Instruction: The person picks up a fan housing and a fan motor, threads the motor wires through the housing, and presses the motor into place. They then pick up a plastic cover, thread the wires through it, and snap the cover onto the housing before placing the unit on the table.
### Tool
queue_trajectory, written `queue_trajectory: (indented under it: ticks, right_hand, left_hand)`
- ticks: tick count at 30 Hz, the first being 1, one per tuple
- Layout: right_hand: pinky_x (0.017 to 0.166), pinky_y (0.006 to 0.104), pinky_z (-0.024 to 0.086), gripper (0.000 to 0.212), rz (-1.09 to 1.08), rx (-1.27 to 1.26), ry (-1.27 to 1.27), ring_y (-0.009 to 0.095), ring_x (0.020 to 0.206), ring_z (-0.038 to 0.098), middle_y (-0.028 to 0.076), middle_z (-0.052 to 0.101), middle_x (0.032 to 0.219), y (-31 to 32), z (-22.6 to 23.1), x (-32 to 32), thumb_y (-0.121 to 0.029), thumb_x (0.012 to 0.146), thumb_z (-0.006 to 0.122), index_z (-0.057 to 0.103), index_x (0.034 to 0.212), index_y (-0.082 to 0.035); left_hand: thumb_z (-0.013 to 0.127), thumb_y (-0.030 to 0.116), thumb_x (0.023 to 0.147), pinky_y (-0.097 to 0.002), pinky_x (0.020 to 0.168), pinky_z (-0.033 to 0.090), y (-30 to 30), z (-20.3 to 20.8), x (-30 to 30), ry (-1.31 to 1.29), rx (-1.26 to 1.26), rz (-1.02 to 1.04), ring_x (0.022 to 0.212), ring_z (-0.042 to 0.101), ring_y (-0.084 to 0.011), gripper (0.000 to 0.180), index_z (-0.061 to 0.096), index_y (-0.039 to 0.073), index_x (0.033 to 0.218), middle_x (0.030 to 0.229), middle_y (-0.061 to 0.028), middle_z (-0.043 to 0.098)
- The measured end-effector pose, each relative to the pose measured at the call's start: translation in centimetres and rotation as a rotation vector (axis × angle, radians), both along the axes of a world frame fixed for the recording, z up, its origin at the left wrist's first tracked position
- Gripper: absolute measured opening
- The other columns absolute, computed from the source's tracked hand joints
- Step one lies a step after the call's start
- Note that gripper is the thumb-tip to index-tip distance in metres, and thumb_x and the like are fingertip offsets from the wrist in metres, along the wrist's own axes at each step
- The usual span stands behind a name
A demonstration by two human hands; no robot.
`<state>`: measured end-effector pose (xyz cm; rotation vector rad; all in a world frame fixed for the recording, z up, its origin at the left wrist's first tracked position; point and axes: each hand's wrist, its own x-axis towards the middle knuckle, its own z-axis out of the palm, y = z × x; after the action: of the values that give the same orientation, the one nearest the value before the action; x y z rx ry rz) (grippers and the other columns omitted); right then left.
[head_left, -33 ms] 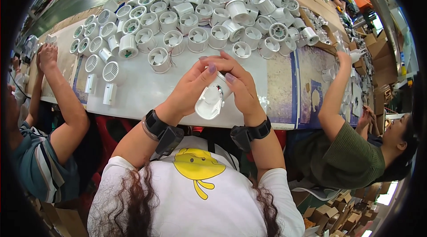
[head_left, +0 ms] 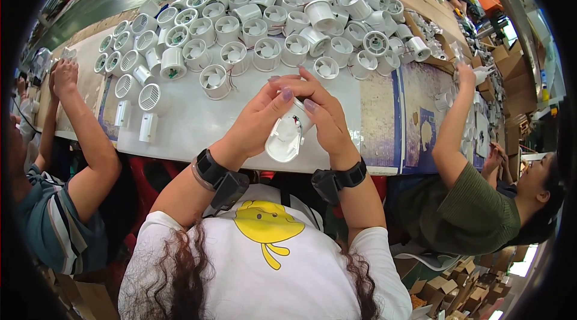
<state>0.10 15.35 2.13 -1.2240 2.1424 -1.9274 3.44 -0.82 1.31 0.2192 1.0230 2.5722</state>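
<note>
Both my hands are wrapped round a white plastic fan housing, held above the near part of the table. My left hand [head_left: 255, 117] grips its left side, thumb on top. My right hand [head_left: 330, 118] closes over its right side, fingers overlapping the left ones at the far end. The housing [head_left: 281, 144] has its rounded, flap-like end toward me, with small dark and red wire bits near its middle. My fingers hide its far end. The nearest loose piece is a white round fan unit [head_left: 214, 81], standing beyond my left hand.
Many white fan units [head_left: 267, 52] crowd the far table, heaped toward the back right. Slatted round housings [head_left: 150, 97] with short tubes stand at the left. Co-workers' arms reach over the table on the left [head_left: 90, 121] and right [head_left: 451, 115]. Cardboard boxes [head_left: 445, 290] lie at lower right.
The near end of the housing has shifted very slightly toward me and right. The right co-worker's raised hand has moved a little. My grip looks the same.
</note>
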Motion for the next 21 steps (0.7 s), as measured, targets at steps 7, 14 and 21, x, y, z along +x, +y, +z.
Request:
queue_trajectory:
  ticks: [7, 14, 21]
  right_hand:
    - [0.094, 0.0317, 0.039, 0.022, -0.398, -0.027, 0.049, 0.017, 0.092, 0.056, 0.008, 0.062, 0.092, 0.6, 1.7, 2.1, -0.015, 0.085, 0.049, 0.06, 0.098, -0.001]
    - [0.067, 0.0247, 0.041, 0.009, -0.268, 0.325, -0.186, 0.01, 0.071, 0.049, 0.001, 0.056, 0.074, 0.8, 3.7, 3.2, -0.005, 0.08, 0.063, 0.06, 0.087, 0.0]
    - [0.061, 0.0226, 0.041, 0.011, -0.214, 0.406, -0.252, 0.007, 0.068, 0.049, 0.001, 0.057, 0.074, 1.2, 4.4, 2.6, -0.003, 0.08, 0.063, 0.063, 0.091, 0.0]
  left_hand:
    - [0.047, 0.022, 0.101, -0.0289, 0.097, 0.041, -1.2, -1.2, -1.0, 0.184, -0.2, 0.144, 0.113, 0.051, -0.0116, 0.034, 0.045, 0.006, 0.131, 0.126, -0.0053, 0.054]
    - [0.052, 0.017, 0.098, -0.0263, 0.094, 0.041, -1.4, -1.1, -1.2, 0.349, -0.471, 0.284, 0.107, 0.051, -0.0102, 0.031, 0.049, 0.006, 0.127, 0.125, -0.0044, 0.054]
    - [0.06, 0.02, 0.095, -0.0223, 0.086, 0.042, -1.6, -1.6, -1.5, 0.329, -0.457, 0.34, 0.097, 0.051, -0.0066, 0.031, 0.053, 0.008, 0.122, 0.117, 0.0008, 0.057]
